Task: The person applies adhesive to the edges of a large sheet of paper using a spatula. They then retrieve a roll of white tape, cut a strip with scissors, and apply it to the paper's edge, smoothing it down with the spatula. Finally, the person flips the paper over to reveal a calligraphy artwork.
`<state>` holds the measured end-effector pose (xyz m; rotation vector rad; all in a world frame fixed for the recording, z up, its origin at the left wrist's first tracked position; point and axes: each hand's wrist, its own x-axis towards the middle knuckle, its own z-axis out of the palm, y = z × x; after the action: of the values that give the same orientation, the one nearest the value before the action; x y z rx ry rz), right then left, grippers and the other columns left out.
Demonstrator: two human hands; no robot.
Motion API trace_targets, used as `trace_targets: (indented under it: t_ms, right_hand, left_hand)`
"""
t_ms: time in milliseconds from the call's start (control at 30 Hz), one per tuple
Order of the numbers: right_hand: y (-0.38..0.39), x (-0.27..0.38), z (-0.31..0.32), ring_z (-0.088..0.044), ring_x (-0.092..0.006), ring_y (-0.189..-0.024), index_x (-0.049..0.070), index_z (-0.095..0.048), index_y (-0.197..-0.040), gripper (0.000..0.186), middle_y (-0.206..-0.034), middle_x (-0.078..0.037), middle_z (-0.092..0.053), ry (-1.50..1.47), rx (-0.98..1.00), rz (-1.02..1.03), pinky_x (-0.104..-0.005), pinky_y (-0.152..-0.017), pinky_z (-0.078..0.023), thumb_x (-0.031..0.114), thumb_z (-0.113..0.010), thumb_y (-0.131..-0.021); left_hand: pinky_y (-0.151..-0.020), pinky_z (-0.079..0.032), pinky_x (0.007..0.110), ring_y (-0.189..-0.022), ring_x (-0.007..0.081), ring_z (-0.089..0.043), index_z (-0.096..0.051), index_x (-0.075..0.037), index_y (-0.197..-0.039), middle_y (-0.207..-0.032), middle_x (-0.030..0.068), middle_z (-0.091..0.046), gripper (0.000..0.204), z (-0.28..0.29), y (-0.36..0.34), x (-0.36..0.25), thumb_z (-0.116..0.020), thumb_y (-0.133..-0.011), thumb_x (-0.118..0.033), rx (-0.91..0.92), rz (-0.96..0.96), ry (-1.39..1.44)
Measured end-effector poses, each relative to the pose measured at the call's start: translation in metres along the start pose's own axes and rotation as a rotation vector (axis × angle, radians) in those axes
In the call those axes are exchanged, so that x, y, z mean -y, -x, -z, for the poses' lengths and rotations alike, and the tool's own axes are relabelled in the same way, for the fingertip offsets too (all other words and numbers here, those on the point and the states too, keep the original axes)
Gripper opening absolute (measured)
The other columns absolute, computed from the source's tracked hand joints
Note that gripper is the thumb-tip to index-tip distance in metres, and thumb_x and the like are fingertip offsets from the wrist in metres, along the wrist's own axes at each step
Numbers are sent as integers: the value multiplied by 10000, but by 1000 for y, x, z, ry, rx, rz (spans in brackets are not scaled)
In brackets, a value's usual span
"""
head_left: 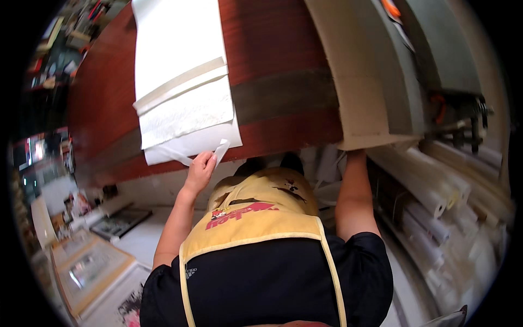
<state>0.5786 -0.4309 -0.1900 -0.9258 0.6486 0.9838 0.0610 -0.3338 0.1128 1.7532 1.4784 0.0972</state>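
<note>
Fingers pinched together, my left hand (201,173) holds a thin white paper strip (222,148) at the near edge of the red-brown table (283,111). Just beyond it lies a long white sheet (180,38), running away from me. A greyish band (180,84) crosses that sheet, with a textured white piece (188,117) below it and a smooth white end (220,133) reaching the table edge. My right forearm (355,191) goes under the overhanging tan board (362,103) at the right; the hand itself is hidden there.
Rolled papers (425,191) are stacked on the right below table height. A cutter with an orange handle (391,8) lies at the far right. Framed pieces (90,270) rest at the lower left. Cluttered shelves (52,71) stand at the far left.
</note>
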Motion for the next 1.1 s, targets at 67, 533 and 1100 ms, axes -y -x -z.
trace_targets:
  t_ms: [67, 533, 1100]
  right_hand:
    - [-5, 1, 0, -591, -254, -1146, 58, -444, -1449, 449, -1361, -119, -560, 82, -33, -13, -412, -937, -487, 318, -389, -1086]
    - [-8, 14, 19, -579, -223, -1055, 58, -473, -1373, 399, -1254, -94, -562, 356, -133, -68, -386, -873, -478, 316, -430, -1071]
    - [3, -45, 7, -564, -186, -943, 58, -507, -1282, 343, -1124, -64, -563, 378, -171, -81, -354, -797, -468, 313, -480, -1054]
  left_hand:
    - [-665, -452, 335, -706, 207, -538, -621, 14, -928, -763, 106, -582, 185, -3, 12, -9, -598, -980, -162, -28, 46, 80]
    - [-756, -475, 355, -834, 265, -587, -624, -4, -977, -907, 120, -587, 136, -20, -20, -7, -596, -975, -137, -230, -26, 158]
    - [-676, -482, 311, -719, 160, -586, -667, -5, -952, -814, 80, -651, 132, 32, -31, -15, -631, -958, -131, -216, 111, 130]
